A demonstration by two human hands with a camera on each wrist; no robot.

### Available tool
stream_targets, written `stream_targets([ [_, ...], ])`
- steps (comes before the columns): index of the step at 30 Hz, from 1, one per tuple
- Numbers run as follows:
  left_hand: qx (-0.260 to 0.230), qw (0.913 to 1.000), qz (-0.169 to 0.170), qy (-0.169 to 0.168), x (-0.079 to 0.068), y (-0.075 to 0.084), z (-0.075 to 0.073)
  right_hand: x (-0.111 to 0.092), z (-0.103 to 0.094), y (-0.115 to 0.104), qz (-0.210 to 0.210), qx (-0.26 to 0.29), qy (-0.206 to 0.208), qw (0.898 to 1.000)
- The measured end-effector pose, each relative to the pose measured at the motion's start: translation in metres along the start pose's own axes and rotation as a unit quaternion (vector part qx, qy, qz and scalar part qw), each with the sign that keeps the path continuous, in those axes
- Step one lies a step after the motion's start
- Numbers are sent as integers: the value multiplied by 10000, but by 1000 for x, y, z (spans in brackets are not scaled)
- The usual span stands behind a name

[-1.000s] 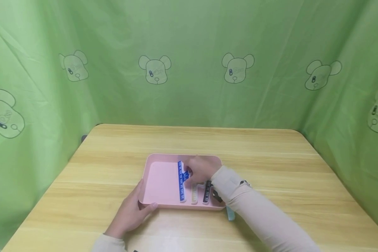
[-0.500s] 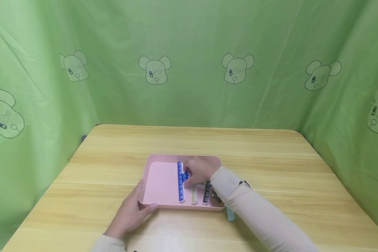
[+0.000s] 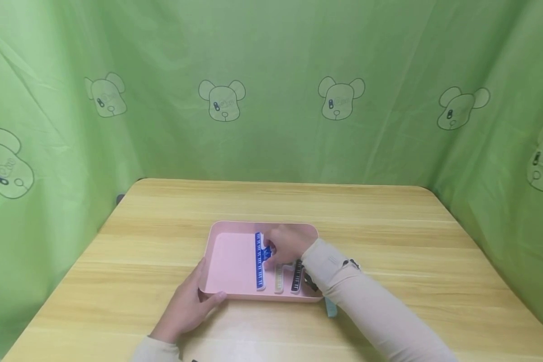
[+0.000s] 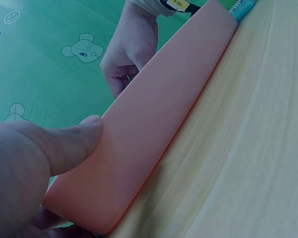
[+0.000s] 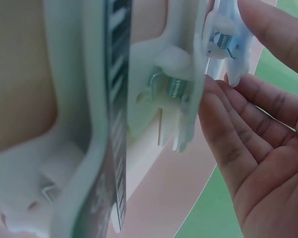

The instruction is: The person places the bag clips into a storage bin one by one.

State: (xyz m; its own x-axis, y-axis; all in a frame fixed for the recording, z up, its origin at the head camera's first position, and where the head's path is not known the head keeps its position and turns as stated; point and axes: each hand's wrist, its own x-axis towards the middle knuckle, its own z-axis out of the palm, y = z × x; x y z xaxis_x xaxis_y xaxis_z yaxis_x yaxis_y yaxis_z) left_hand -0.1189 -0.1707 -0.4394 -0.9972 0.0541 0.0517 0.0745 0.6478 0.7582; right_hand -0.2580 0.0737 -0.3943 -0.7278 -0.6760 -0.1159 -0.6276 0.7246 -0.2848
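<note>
In the head view my left hand [image 3: 187, 301] grips the near left corner of a pink tray [image 3: 235, 296], the thumb lying along its front wall. The left wrist view shows that thumb against the tray wall [image 4: 139, 124], with fingers partly hidden round the corner. Inside the tray my right hand [image 3: 287, 246] pinches the handle of a blue spring clip [image 3: 260, 261] with a piano-key pattern. In the right wrist view the blue clip's spring end [image 5: 228, 47] sits between thumb and fingers. A cream clip [image 3: 279, 279] and a black clip [image 3: 296, 276] lie to its right.
A dark object [image 3: 310, 282] is partly hidden under the right wrist. A light teal clip [image 3: 331, 307] shows outside the tray's near right corner. The wooden table [image 3: 389, 216] has green curtains [image 3: 271, 141] behind and at both sides.
The blue clip has shifted very slightly left in the tray, with the right hand still on it. The left hand keeps its place at the corner.
</note>
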Motion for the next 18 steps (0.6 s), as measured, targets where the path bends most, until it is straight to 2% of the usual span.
stream_targets([
  [18, -115, 9999, 98, 56, 0, 0, 0, -1, -3, -2, 242, 2, -84, 9997],
])
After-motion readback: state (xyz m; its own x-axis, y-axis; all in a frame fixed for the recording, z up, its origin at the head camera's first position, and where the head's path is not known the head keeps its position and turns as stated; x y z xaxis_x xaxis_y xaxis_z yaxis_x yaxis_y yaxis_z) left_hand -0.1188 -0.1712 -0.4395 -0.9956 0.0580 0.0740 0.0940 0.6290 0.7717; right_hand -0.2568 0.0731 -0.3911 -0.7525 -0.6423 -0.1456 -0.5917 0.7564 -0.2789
